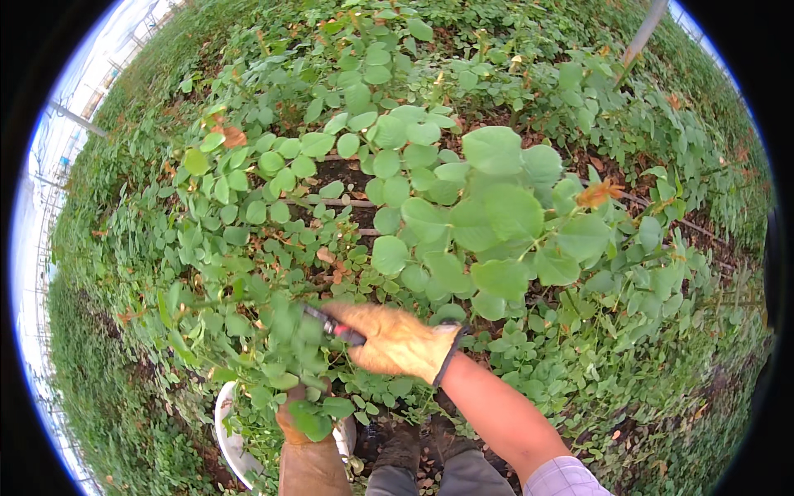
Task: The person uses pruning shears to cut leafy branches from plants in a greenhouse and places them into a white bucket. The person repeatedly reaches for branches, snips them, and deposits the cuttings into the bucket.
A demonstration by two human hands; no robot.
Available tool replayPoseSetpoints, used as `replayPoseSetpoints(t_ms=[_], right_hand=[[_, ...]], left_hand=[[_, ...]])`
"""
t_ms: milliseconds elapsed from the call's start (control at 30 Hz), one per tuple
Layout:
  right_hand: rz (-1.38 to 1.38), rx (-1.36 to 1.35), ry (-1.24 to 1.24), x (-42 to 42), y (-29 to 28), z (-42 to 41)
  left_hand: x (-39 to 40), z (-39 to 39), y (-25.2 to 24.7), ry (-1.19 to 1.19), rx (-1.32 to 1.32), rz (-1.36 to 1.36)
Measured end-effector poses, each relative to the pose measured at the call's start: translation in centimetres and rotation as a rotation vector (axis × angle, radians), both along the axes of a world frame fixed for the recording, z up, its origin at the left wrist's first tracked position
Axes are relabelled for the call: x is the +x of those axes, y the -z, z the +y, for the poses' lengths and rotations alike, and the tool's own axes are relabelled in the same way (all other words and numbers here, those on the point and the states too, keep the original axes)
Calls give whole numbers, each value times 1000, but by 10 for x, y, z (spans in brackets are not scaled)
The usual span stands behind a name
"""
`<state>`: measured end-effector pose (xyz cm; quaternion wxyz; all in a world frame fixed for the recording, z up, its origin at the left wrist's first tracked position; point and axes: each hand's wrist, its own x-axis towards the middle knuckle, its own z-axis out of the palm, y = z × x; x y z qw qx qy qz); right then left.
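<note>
My right hand (394, 341), in a tan leather glove with a dark cuff, is closed around pruning shears (338, 327) with dark and red handles. The shears point left into blurred rose foliage, and their blade tips are not clear. Below and left of it, my left hand (298, 409) wears a brown glove with a long gauntlet. Leafy rose stems (294, 347) rise at this hand and cover most of its fingers, so its grip cannot be made out. Large rose leaves (496, 217) stand beyond my right hand, nearer the camera than the rest.
A white bucket (231, 434) holding greenery stands beside my left forearm. My boots (400, 443) are on dark, leaf-strewn soil. Thin pipes (347, 202) run along the ground among dense rose bushes. A metal post (645, 37) rises at the upper right.
</note>
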<state>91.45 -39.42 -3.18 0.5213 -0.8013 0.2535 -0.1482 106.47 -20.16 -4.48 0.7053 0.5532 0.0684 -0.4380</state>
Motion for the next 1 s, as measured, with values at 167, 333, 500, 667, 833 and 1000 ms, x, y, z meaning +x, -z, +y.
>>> replayPoseSetpoints(t_ms=[167,333,500,667,833,1000], right_hand=[[180,-75,-127,-4,18,42],[58,-52,-43,3,39,56],[-102,26,-34,-2,37,50],[189,1039,-38,-41,42,18],[-196,1359,-24,-31,78,-21],[-273,557,-278,11,96,-33]], left_hand=[[-9,-26,23,108,-190,-18],[20,-54,45,-9,-113,-113],[24,-64,32,-128,-207,-78],[19,-70,17,-92,-256,-103],[19,-52,33,-110,-13,-436],[17,-14,36,231,340,-935]])
